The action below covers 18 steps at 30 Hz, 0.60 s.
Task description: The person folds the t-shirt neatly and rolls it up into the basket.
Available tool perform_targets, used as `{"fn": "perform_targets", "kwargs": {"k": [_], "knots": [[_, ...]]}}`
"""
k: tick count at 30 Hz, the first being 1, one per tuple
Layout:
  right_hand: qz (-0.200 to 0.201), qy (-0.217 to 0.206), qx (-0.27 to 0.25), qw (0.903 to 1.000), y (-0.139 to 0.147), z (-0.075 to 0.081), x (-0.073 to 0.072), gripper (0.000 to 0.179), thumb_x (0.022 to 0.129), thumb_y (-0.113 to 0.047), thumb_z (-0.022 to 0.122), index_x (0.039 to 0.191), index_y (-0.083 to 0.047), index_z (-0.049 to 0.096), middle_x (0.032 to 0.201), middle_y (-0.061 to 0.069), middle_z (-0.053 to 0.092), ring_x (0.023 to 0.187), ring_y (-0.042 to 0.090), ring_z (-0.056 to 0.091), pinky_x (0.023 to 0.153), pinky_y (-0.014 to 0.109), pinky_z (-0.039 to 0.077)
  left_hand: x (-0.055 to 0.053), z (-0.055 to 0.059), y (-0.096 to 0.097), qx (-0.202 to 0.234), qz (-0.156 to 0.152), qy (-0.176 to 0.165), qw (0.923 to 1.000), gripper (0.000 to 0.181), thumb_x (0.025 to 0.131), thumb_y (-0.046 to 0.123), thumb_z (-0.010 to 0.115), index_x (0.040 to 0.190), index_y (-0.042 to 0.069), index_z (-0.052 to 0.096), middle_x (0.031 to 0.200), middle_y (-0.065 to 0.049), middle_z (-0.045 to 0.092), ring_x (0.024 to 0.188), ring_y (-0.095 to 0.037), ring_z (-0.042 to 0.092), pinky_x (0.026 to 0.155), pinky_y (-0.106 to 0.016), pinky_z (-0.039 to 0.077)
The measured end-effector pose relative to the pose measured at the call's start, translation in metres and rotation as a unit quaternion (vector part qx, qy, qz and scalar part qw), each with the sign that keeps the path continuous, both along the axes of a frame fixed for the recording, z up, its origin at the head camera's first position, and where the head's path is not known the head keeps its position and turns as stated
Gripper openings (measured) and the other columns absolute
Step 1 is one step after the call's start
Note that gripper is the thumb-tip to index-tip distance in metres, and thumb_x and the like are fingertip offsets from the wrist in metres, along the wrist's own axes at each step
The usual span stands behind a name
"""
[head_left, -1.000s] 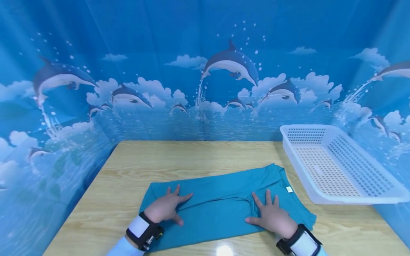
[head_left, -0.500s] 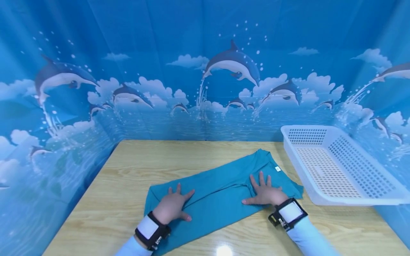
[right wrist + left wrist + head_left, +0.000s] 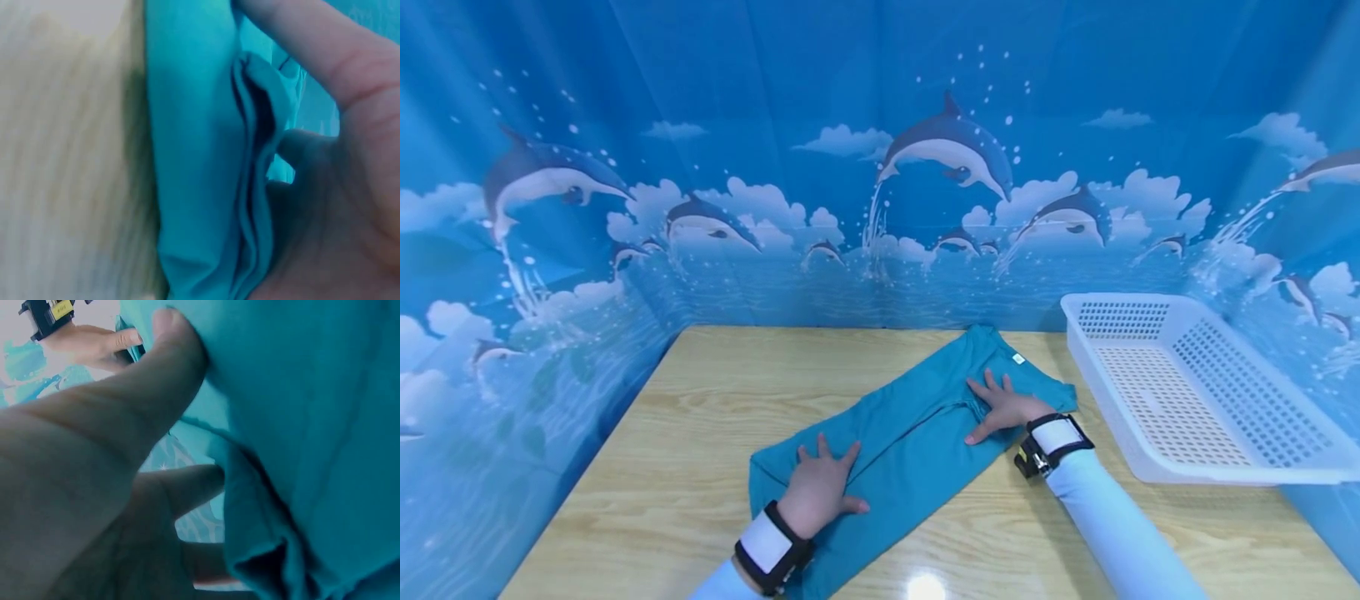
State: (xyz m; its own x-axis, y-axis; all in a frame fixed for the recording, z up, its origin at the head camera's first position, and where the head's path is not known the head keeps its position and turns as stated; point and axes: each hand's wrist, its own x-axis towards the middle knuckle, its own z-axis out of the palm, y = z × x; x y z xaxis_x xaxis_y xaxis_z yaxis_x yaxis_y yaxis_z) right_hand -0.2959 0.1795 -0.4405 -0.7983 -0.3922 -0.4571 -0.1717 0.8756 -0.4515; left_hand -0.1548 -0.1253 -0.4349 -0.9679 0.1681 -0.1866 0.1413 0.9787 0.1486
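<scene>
A teal garment [image 3: 910, 446], folded lengthwise into a long strip, lies slantwise on the table, its far end up and to the right. A small white tag [image 3: 1018, 359] shows near that end. On the near end rests my left hand [image 3: 820, 490], fingers spread. My right hand [image 3: 1006, 407] lies with spread fingers on the far part, by the central fold. In the left wrist view, thumb and fingers touch the cloth [image 3: 300, 394] on either side of a fold. Layered cloth edges [image 3: 250, 187] run beside the right palm in the right wrist view.
A white perforated plastic basket [image 3: 1150, 471] stands at the table's right side, close to the garment's far end. The wooden table [image 3: 715, 392] ends at a blue dolphin-print curtain [image 3: 775, 283] on the back and both sides.
The garment has turned counterclockwise under both hands. Its right end slid away from me and leftward with my right hand, while my left hand shifted slightly right. Both hands stay spread.
</scene>
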Motion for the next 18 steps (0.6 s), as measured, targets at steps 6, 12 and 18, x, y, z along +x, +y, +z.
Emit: {"fn": "perform_targets", "kwargs": {"k": [6, 12, 18], "knots": [[-0.002, -0.016, -0.022, 0.9996, -0.001, 0.001, -0.013, 0.109, 0.073, -0.042, 0.08, 0.154, -0.014, 0.012, 0.157, 0.022, -0.011, 0.14, 0.048, -0.017, 0.107, 0.072, 0.005, 0.001, -0.001, 0.012, -0.032, 0.045, -0.011, 0.9984, 0.091, 0.068, 0.061, 0.073, 0.144, 0.019, 0.044, 0.14, -0.035, 0.039, 0.12, -0.061, 0.041, 0.071, -0.057, 0.055], [-0.011, -0.026, -0.025, 0.9993, -0.002, -0.001, -0.022, 0.108, 0.073, -0.036, 0.082, 0.154, -0.017, 0.013, 0.158, 0.018, -0.011, 0.141, 0.045, -0.018, 0.107, 0.071, 0.005, 0.0, -0.004, 0.022, -0.053, 0.074, -0.03, 0.9954, 0.092, 0.068, 0.064, 0.071, 0.145, 0.023, 0.042, 0.143, -0.033, 0.037, 0.124, -0.058, 0.039, 0.073, -0.059, 0.053], [-0.015, -0.036, -0.028, 0.9989, -0.004, -0.002, -0.027, 0.106, 0.073, -0.031, 0.082, 0.154, -0.018, 0.013, 0.159, 0.016, -0.011, 0.141, 0.044, -0.018, 0.108, 0.07, 0.005, 0.0, -0.006, 0.034, -0.086, 0.083, -0.025, 0.9925, 0.092, 0.067, 0.068, 0.068, 0.144, 0.026, 0.042, 0.142, -0.029, 0.041, 0.123, -0.056, 0.043, 0.07, -0.055, 0.056]]}}
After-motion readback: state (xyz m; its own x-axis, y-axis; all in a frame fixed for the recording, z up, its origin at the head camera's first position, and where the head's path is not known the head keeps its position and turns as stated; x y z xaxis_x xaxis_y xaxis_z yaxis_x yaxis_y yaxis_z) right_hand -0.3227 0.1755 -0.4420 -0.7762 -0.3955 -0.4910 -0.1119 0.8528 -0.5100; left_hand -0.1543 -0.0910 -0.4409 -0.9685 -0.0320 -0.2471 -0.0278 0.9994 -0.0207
